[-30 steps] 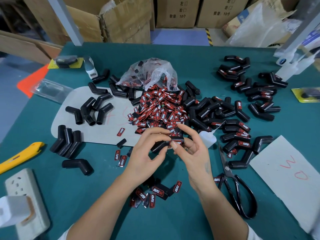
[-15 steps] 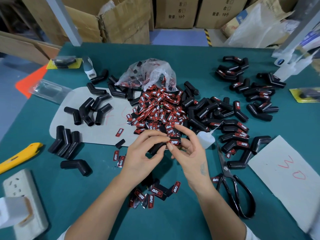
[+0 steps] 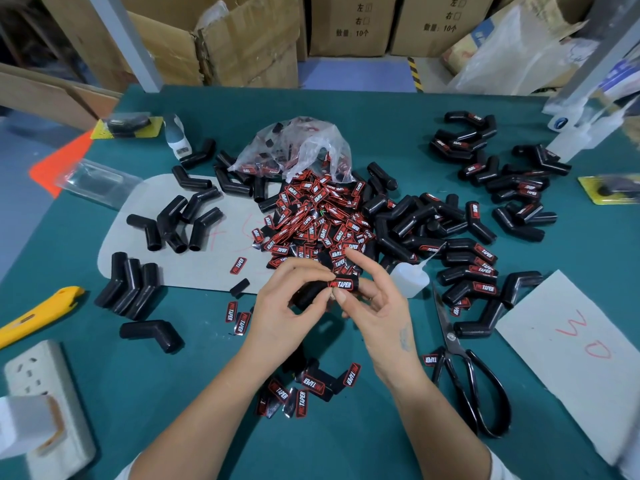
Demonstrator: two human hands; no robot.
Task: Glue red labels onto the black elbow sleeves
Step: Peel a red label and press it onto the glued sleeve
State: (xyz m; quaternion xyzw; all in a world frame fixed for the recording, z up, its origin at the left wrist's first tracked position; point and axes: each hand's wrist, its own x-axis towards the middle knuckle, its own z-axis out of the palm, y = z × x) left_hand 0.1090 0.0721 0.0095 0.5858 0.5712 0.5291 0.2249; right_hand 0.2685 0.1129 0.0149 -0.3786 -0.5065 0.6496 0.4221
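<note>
One sleeve (image 3: 313, 292) is held at frame centre, gripped by the left hand (image 3: 289, 306), while a label (image 3: 341, 285) is pressed onto it by the right hand's (image 3: 375, 308) thumb, the other fingers spread. If pressure is released early, the label could be skewed or lifted. The sleeve is matte black and bent; the label is red, lettered white.

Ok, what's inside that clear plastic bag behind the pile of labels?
Through the clear plastic bag, a few red labels and small black pieces show. The crumpled film hides the rest, so the full contents cannot be told.
</note>
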